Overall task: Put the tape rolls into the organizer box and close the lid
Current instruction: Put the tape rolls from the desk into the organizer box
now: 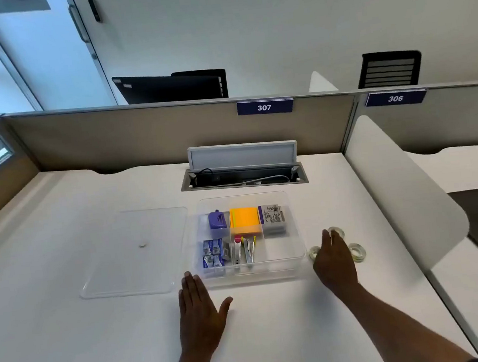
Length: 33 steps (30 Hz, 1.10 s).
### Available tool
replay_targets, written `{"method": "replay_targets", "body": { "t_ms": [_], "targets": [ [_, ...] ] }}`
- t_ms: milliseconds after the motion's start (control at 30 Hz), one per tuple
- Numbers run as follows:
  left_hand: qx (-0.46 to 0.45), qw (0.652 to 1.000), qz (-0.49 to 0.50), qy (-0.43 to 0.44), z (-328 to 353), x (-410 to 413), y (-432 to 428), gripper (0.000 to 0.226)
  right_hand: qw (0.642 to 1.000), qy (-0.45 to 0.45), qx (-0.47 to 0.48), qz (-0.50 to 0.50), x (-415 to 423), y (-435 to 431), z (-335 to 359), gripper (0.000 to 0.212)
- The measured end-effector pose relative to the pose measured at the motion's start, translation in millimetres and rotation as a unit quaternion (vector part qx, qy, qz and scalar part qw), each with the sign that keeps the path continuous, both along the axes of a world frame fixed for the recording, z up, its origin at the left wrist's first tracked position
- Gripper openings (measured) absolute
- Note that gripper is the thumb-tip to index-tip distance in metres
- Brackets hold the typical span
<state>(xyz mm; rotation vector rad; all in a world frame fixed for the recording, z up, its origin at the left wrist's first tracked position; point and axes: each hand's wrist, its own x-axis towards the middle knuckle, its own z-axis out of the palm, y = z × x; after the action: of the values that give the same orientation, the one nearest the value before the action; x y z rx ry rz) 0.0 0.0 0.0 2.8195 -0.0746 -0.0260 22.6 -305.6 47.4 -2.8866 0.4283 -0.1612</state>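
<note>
Here, left hand [199,308] flat on desk [70,331], fingers spread. Right hand [333,262] over tape rolls [357,252] beside open box [298,251]; finger state unclear.

The right hand [334,262] covers part of each of three clear tape rolls, at its 12 o'clock [337,231], 9 o'clock [315,252] and 3 o'clock [358,251], its contact with them is indeterminate, and both forearms are cut off at the bottom edge.
</note>
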Motion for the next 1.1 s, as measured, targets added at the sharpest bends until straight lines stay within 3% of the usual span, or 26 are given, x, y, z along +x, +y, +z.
{"method": "replay_targets", "body": {
  "t_ms": [100, 200, 433, 700, 800, 867, 967, 1100],
  "targets": [
    [-0.009, 0.999, 0.036, 0.027, -9.3, -5.3, 3.4, 0.108, 1.000, 0.005, -0.001, 0.005, 2.6, -16.3, -6.4, 0.056],
    [0.002, 0.998, 0.037, 0.045, -19.6, -7.6, 2.9, 0.114, 0.996, 0.073, 0.004, 0.058, 4.5, -30.0, -17.9, 0.061],
    [0.047, 0.999, -0.003, 0.021, -30.2, -2.2, 11.1, 0.105, 0.977, 0.182, 0.021, 0.109, 7.0, -37.6, -23.2, 0.060],
    [0.060, 0.998, 0.001, 0.017, -32.2, -2.5, 12.1, 0.101, 0.986, 0.135, 0.004, 0.101, 15.3, -33.6, -25.0, 0.034],
    [0.065, 0.998, 0.000, 0.019, -32.5, -2.8, 11.5, 0.100, 0.995, 0.017, -0.038, 0.089, 23.5, -28.8, -15.5, 0.027],
    [0.065, 0.998, 0.001, 0.013, -33.0, -2.3, 12.0, 0.100, 0.997, -0.051, 0.009, 0.061, 35.4, -26.0, -2.9, 0.028],
    [0.068, 0.998, 0.002, 0.008, -34.0, -1.7, 11.8, 0.100, 0.993, -0.079, 0.075, 0.047, 59.3, -15.4, 17.6, 0.041],
    [0.056, 0.998, 0.006, 0.006, -35.0, -1.8, 12.0, 0.100, 0.984, -0.023, 0.078, 0.160, 81.9, 10.5, 25.9, 0.040]
  ]
}}
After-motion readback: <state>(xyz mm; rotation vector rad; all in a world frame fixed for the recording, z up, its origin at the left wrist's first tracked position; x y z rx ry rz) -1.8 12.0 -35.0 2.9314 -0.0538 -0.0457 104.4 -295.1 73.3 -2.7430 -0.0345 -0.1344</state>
